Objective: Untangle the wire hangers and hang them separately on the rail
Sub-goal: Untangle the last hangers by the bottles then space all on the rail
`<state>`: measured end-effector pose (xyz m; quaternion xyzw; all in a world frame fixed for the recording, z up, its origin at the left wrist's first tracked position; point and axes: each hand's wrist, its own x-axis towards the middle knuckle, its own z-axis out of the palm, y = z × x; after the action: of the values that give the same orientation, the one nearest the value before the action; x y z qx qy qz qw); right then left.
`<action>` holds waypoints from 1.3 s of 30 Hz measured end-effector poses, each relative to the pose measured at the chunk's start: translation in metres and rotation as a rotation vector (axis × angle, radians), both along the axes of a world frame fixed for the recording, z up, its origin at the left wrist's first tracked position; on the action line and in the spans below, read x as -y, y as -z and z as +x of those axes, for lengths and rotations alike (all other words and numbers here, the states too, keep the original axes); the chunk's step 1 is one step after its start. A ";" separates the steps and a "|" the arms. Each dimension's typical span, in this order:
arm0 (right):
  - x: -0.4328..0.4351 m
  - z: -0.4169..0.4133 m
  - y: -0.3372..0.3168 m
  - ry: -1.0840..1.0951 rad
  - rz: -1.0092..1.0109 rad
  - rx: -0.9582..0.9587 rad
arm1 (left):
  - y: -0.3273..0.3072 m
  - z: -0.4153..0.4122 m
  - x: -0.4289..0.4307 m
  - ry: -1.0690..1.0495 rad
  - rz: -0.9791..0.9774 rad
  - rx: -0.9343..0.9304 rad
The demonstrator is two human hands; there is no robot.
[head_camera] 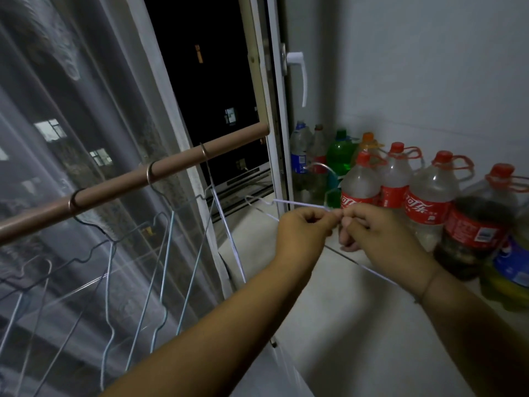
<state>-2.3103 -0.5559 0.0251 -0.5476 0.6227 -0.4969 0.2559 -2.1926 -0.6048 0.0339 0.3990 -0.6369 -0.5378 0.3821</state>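
both hands, left hand (pixel 303 227) and right hand (pixel 378 233), are pinching white hanger (pixel 297 204) mid-frame; its wire is pointing left toward rail (pixel 120 184), left hand nearer.

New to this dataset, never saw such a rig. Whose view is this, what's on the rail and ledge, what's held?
No machine: a person's two bare hands, filmed by one wide-angle camera on their head, looking forward and down. The left hand and right hand both pinch a white hanger in their fingers. Three hangers hang by hooks on the brown rail at left. Plastic bottles stand on the ledge at right.
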 end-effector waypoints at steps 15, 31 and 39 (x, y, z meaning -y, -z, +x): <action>0.090 0.036 -0.054 -0.212 0.119 0.357 | -0.052 0.035 0.063 -0.234 0.087 -0.076; 0.122 0.032 -0.031 -0.112 0.206 0.305 | -0.020 0.104 0.035 -0.606 -0.433 0.072; 0.076 0.088 -0.040 0.074 -0.378 -0.199 | -0.008 0.144 0.029 -0.770 -0.304 -0.019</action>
<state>-2.2228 -0.6318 0.0646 -0.6088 0.5603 -0.5576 0.0674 -2.0484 -0.6342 0.0423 0.5421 -0.5098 -0.2587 0.6159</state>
